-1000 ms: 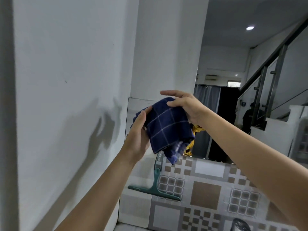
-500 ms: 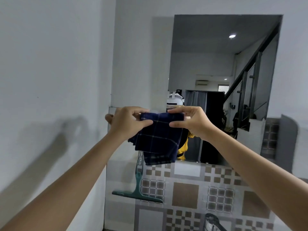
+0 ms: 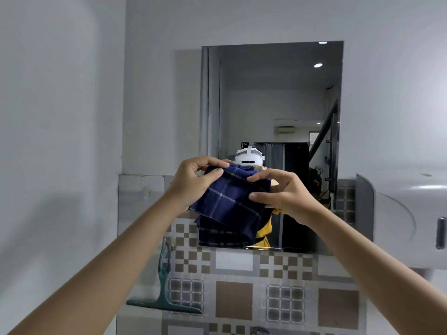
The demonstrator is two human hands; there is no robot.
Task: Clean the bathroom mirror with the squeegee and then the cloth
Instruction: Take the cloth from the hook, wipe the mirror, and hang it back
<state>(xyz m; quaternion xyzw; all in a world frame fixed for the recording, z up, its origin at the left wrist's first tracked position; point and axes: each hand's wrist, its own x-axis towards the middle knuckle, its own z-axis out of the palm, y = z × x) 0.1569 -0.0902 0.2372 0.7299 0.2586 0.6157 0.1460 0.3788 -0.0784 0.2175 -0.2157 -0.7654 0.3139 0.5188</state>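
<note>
I hold the folded blue checked cloth (image 3: pixel 229 204) up in front of the lower part of the mirror (image 3: pixel 273 97), both hands gripping it. My left hand (image 3: pixel 193 184) pinches its upper left edge between thumb and fingers; my right hand (image 3: pixel 285 194) clamps the right side, thumb below and fingers on top. The green squeegee (image 3: pixel 164 296) hangs on the tiled wall (image 3: pixel 242 298) below, well apart from my hands. A white dispenser (image 3: pixel 406 221) sits to the right.

cloth (image 3: pixel 227 206): soft woven check | mirror (image 3: pixel 273 97): glossy glass | squeegee (image 3: pixel 164 296): green, probably plastic
</note>
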